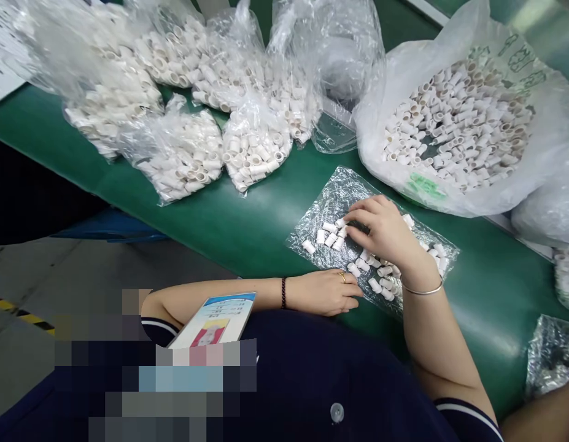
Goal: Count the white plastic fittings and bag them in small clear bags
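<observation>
The right hand [380, 230] curls over white tubes [308, 247] atop the plastic film [336, 190], pinch unclear; the left hand [325, 293] lies at its near edge, grip unclear. Tubes look light, stiff, best held by their outer walls.

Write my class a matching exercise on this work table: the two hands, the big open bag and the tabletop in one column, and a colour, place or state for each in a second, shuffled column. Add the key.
Column 1
1. Left hand
2. Right hand
3. Big open bag
4. Tabletop

Column 2
A. Whitish, with green marks, holding many loose tubes
B. Wears a silvery bangle; fingers at small white tubes on clear plastic
C. Green, beneath the bags
D. Wears a dark beaded bracelet and a gold-coloured ring

Right pairs: 1-D, 2-B, 3-A, 4-C
</observation>
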Available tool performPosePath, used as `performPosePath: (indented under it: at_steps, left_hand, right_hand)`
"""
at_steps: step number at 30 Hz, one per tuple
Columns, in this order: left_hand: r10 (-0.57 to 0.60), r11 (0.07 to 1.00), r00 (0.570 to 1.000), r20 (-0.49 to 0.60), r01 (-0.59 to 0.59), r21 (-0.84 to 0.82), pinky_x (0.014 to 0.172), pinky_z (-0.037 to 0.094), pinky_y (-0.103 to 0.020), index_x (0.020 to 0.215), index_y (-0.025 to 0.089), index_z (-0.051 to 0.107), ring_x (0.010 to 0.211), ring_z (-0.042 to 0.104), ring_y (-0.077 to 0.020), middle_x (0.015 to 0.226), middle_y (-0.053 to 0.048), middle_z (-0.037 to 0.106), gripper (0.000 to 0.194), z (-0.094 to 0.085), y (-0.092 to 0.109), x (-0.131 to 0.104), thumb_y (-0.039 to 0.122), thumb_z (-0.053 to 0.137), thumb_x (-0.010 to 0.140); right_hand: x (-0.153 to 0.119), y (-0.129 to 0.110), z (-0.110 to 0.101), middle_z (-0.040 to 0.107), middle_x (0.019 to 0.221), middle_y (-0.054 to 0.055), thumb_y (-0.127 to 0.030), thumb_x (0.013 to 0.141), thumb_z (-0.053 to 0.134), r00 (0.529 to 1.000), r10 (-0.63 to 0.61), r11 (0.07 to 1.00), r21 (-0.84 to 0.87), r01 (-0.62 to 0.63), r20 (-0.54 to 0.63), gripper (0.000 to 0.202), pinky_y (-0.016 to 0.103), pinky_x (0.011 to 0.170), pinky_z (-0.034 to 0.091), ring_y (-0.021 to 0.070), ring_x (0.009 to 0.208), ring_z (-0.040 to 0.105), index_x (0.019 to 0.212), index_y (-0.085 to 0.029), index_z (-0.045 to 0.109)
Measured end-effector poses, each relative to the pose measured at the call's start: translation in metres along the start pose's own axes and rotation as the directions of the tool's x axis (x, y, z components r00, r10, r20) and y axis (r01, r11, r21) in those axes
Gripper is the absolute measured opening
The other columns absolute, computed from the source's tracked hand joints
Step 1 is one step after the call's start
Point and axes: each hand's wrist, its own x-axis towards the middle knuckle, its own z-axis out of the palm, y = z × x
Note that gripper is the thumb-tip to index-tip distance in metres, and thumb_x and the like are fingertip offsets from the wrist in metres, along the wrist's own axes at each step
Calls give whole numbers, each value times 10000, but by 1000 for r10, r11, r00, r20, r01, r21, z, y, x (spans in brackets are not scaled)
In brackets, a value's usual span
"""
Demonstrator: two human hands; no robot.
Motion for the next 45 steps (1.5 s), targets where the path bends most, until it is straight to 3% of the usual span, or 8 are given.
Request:
performPosePath:
  at_steps: [8, 15, 20, 23, 28, 35, 41, 45]
  left_hand:
    - [-7, 1000, 999, -42, 8, 9, 793, 435, -317, 1052, 184, 668, 1075, 555, -191, 1213, -29, 669, 190, 3, 0, -1, 258, 521, 956]
    - [7, 1000, 998, -68, -6, 11, 866, 437, -339, 1010, 171, 676, 1093, 560, -213, 1220, -17, 673, 176, 3, 1, -2, 240, 527, 945]
    - [8, 1000, 998, -70, -7, 15, 882, 442, -342, 996, 179, 679, 1083, 575, -214, 1222, -27, 677, 163, 5, 0, -1, 245, 542, 938]
    - [15, 1000, 997, -71, -14, 15, 879, 445, -346, 994, 176, 681, 1082, 578, -216, 1217, -33, 679, 165, 6, -1, -1, 242, 540, 938]
    - [10, 1000, 995, -98, -9, 13, 904, 434, -344, 980, 187, 682, 1133, 563, -219, 1212, -40, 681, 143, 7, 0, -1, 244, 560, 932]
    - [14, 1000, 993, -117, -13, 14, 855, 450, -339, 987, 178, 680, 1085, 572, -214, 1212, -33, 677, 144, 7, 0, -3, 247, 568, 927]
    - [6, 1000, 995, -100, -6, -4, 884, 443, -337, 999, 182, 664, 1068, 574, -206, 1208, -40, 670, 149, 6, 1, -4, 263, 555, 938]
    - [24, 1000, 996, -87, -24, 0, 839, 443, -319, 996, 177, 650, 1056, 567, -207, 1164, -46, 675, 128, 6, -2, -4, 254, 612, 901]
  right_hand:
    - [2, -7, 6, 681, 990, 67, -190, 915, 552, 997, -17, 999, -36, 20, 69, 104, 403, 843, 404, 258, 988, 543, 935, -181, 653]
    - [-6, -28, 10, 633, 958, 64, -291, 957, 536, 991, -128, 991, -25, 129, 37, 156, 376, 780, 379, 226, 903, 510, 1013, -211, 658]
    - [-10, -32, 16, 590, 912, 67, -304, 920, 598, 993, -110, 993, -48, 112, 42, 127, 371, 764, 387, 222, 859, 492, 902, -193, 657]
    - [-7, -34, 15, 592, 1006, 95, -313, 910, 612, 996, -90, 996, 3, 90, -14, 154, 386, 814, 419, 235, 920, 511, 981, -180, 645]
    - [7, -43, 19, 554, 1273, 119, -265, 960, 528, 978, -210, 978, 12, 210, -5, 166, 428, 975, 393, 277, 1218, 455, 1069, -205, 637]
    - [4, -32, 25, 621, 1022, 96, -182, 937, 519, 983, -150, 989, 20, 149, 104, 140, 391, 830, 429, 239, 969, 517, 979, -177, 653]
    - [3, -42, 4, 624, 1114, 106, -212, 945, 523, 983, -182, 983, -10, 182, 0, 154, 396, 869, 453, 248, 1035, 533, 1038, -173, 640]
    - [8, -7, -29, 654, 1059, 114, -265, 960, 496, 981, 28, 993, -105, -49, -192, 195, 395, 837, 474, 256, 982, 569, 1025, -174, 655]
